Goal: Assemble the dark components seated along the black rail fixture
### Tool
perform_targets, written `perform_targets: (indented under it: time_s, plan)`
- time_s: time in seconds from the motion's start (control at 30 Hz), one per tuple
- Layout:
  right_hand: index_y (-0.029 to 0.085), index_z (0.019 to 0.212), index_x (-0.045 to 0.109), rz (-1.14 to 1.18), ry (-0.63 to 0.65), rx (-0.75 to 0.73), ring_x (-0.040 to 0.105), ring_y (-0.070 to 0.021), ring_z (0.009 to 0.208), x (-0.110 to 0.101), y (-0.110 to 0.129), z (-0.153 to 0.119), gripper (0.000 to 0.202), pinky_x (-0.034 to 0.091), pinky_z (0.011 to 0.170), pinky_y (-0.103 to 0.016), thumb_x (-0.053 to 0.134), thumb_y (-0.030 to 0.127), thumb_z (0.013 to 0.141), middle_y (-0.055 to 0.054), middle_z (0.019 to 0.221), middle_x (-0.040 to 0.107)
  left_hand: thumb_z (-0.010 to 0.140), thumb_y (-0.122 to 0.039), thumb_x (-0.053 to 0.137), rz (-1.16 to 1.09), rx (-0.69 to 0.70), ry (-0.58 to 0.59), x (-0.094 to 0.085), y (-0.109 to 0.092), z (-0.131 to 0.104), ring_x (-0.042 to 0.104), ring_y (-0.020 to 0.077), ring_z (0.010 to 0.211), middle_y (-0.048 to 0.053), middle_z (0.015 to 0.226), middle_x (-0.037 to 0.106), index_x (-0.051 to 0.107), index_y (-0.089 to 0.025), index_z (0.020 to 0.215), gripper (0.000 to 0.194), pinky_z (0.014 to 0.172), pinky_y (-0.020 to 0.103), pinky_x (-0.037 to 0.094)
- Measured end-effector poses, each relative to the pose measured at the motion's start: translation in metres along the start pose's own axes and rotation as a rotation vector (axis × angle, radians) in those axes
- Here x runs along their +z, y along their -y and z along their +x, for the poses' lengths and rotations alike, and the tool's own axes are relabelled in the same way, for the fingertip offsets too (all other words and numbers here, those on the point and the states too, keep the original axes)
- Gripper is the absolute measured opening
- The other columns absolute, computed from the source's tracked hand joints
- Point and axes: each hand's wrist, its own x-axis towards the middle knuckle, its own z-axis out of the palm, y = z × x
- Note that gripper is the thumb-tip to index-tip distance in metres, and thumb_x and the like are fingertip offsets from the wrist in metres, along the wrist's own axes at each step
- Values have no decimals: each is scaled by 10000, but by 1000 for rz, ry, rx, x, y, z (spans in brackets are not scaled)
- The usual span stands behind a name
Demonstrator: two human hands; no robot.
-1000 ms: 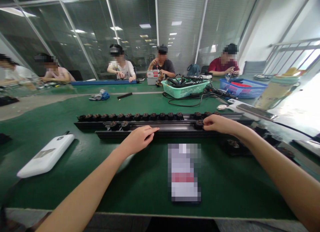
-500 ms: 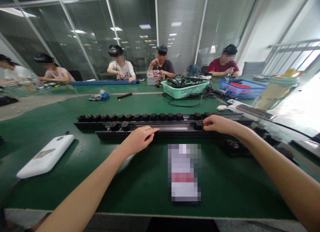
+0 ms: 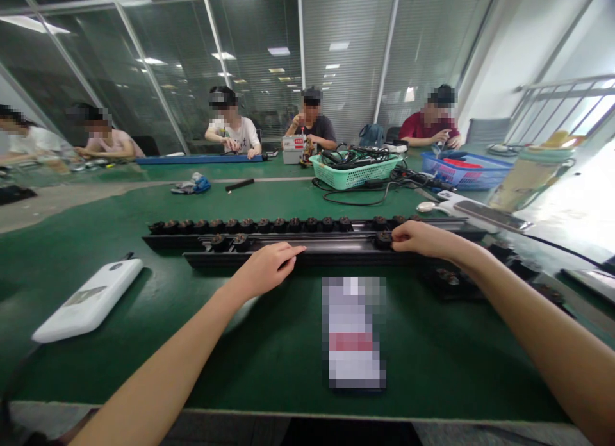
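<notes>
Two long black rails lie crosswise on the green table, one behind the other. My left hand (image 3: 273,264) is closed over the front edge of the near rail (image 3: 331,259), index finger pointing right along it and thumb in front. At the rail's right part, my right hand (image 3: 414,236) pinches a black round socket module (image 3: 383,239) seated in the channel; its fingertips are partly hidden. Two more round modules (image 3: 241,242) sit at the left of this channel. A row of several similar modules fills the far rail (image 3: 163,241), with a gap right of the middle.
A phone (image 3: 354,334) lies in front of me, a white power bank (image 3: 91,298) at left. Loose black modules (image 3: 449,279) lie under my right forearm. Beyond are a green basket of cables (image 3: 355,173), a blue basket (image 3: 466,172), a tumbler (image 3: 531,177) and several people.
My right hand and the socket module have shifted very slightly to the right along the near rail. My left hand has stayed in place.
</notes>
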Motion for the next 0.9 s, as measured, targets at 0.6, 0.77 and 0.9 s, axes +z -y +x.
perform_targets:
  time_s: [0.6,0.77,0.9]
  plan:
    - [227,549,426,0,21,-8,452,-167,611,-3,-6,-1,257,302,611,-327,580,378,689,7,575,465,1020,-258,420,-4,-9,7,-1,-3,0,675,209,1046,91,1143,714,640,-188,1374,423,965,364,515]
    - [222,553,439,-10,22,-9,454,-159,612,-4,-5,-2,242,310,605,-317,572,362,698,9,582,476,1018,-254,424,-9,-9,13,-1,-2,0,675,219,1047,100,1145,714,637,-171,1378,426,964,379,516]
    - [222,557,443,-30,22,9,455,-156,607,-4,-5,-2,230,297,594,-312,572,343,704,12,580,472,1023,-254,413,-18,-12,16,-1,-1,0,669,224,1061,106,1151,710,631,-155,1384,433,981,390,509]
